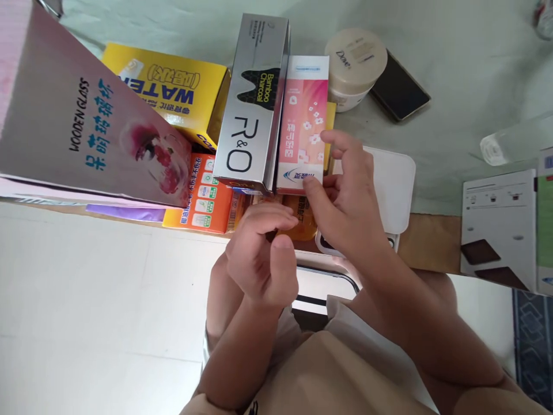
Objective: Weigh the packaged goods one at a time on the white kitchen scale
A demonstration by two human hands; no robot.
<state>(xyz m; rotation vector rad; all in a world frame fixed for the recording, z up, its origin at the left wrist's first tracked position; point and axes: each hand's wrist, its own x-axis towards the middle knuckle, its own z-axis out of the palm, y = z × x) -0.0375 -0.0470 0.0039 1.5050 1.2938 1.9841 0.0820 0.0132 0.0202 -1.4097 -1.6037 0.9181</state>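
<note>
My right hand (352, 199) is at the near end of a slim pink-and-white toothpaste box (305, 109). Its thumb presses the near corner while a fingertip meets the right edge; the other fingers curl beside it, partly hidden. My left hand (263, 253) hovers closer to my body, loosely curled, with nothing visible in it. Against the pink box's left side lies a silver R&O bamboo charcoal toothpaste box (254, 104). Both rest on top of other packages, among them an orange pack (207, 193) and an amber package (302, 216) mostly hidden below.
A tall wooden glass box (90, 115) and a yellow box (173, 86) stand at the left. A Dove jar (356, 63) is behind, beside a phone (401, 86). A white lidded case (393, 190) sits by my right wrist. At the right is a printed box (496, 225).
</note>
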